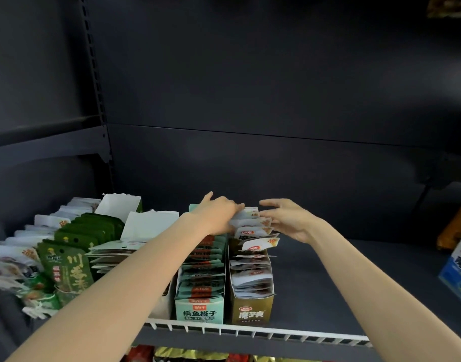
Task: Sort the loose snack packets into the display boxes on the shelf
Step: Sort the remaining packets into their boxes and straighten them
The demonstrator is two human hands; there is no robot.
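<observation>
White snack packets (253,226) are being settled into the back of the gold display box (251,309) on the dark shelf (328,270), where both bare hands meet over the rear of the row. The left hand (219,215) is laid across the top of the packets from the left side, its fingers curled down onto them; whether the packets are pinched or merely pressed cannot be told. The right hand (287,218) is held just beside the same packets with its fingers spread and relaxed, nothing grasped. Several packets at the back stand higher than the rest and lean askew, one tilted forward over the row. The neighbouring mint-green display box (199,312) appears full and orderly.

The step in hand is judged to be the seating of this last batch, not a fresh pick. The next move would call for the raised packets to be squared between the two hands and pushed down level with the row, care being taken that the tilted one is not bent or knocked out over the box wall.
</observation>
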